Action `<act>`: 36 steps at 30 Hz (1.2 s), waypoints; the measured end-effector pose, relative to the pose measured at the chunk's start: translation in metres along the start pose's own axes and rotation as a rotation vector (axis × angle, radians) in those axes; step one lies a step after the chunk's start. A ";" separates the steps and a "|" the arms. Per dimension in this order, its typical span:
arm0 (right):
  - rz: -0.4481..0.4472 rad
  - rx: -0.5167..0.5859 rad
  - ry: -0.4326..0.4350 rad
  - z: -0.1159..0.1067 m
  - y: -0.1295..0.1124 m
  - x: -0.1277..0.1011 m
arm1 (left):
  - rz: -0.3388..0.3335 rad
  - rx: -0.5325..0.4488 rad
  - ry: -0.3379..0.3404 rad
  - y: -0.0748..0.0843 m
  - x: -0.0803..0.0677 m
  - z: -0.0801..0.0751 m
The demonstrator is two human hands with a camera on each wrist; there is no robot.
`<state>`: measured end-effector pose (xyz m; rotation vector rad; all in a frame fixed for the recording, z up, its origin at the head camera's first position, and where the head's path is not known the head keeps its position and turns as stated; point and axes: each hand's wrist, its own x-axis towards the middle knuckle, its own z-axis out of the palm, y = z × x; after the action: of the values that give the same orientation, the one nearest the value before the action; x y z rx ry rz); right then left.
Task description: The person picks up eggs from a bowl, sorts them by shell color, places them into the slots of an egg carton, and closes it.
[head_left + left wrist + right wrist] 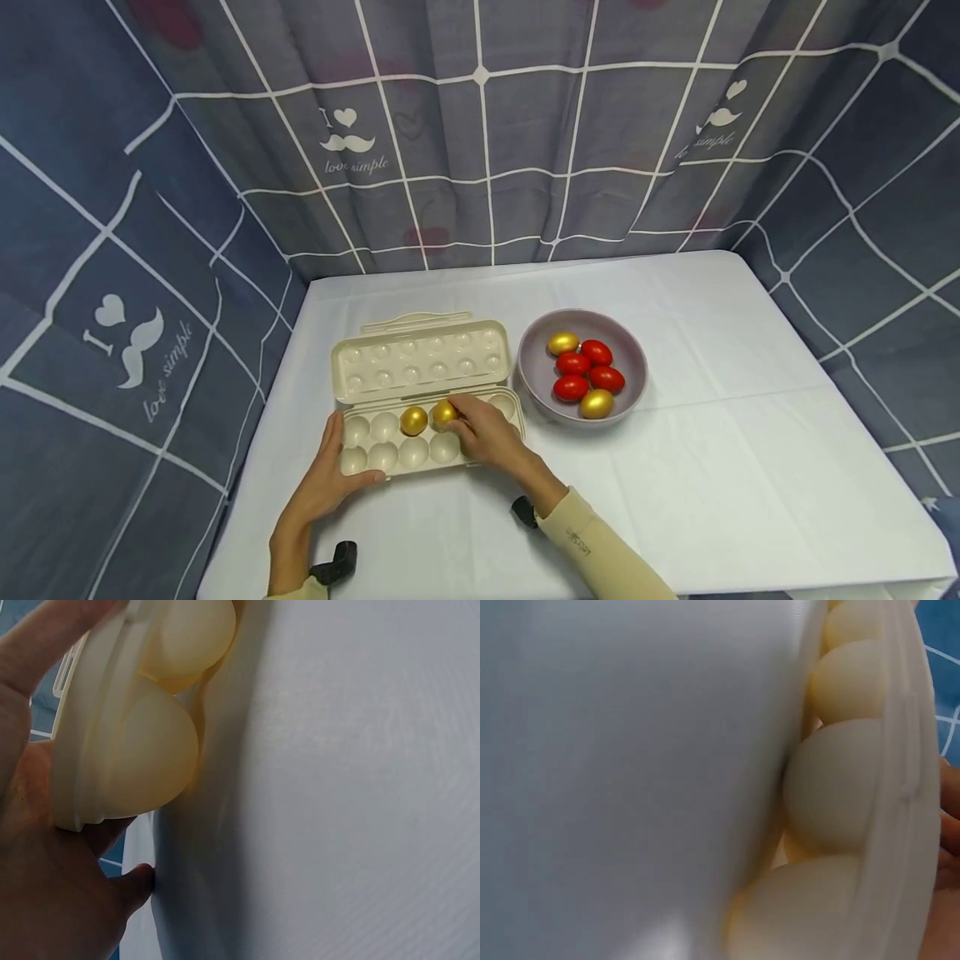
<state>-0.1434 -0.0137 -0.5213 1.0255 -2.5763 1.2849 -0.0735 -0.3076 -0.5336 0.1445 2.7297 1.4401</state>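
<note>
An open cream egg carton [420, 467] lies on the table, its lid [420, 367] folded back behind it. At the carton's left end, my left hand [326, 479] grips the corner, thumb along the front edge. My right hand [487, 433] pinches a gold egg [444, 413] at a back-row cup; its fingers partly cover the egg and the cups beside it. Just left of that egg, another gold egg [413, 421] sits in a back-row cup. In the left wrist view, the left hand [60, 885] is around the carton's end. Cup undersides [840, 780] fill part of the right wrist view.
A greyish-pink bowl [637, 375] stands right of the carton, close to it. Inside are several red eggs [573, 364] and two gold eggs [597, 404]. The white-covered table [712, 467] extends to the right. Dark checked curtains [525, 125] surround the back and sides.
</note>
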 end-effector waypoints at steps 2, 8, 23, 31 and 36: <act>-0.007 -0.064 -0.028 0.002 -0.003 0.003 | -0.006 0.004 0.000 0.000 0.000 0.000; 0.018 -0.227 -0.058 0.009 -0.011 0.010 | -0.020 0.011 -0.005 0.000 0.000 0.000; 0.054 -0.191 0.015 0.018 -0.005 0.013 | -0.023 0.013 -0.003 0.001 -0.002 0.001; 0.064 -0.140 0.020 0.015 -0.005 0.012 | -0.016 0.001 -0.003 0.001 0.002 0.001; 0.106 -0.018 0.029 0.010 -0.004 0.008 | -0.019 -0.003 -0.001 0.001 0.002 0.001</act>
<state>-0.1451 -0.0272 -0.5217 0.8711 -2.6475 1.2877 -0.0755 -0.3057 -0.5338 0.1193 2.7210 1.4385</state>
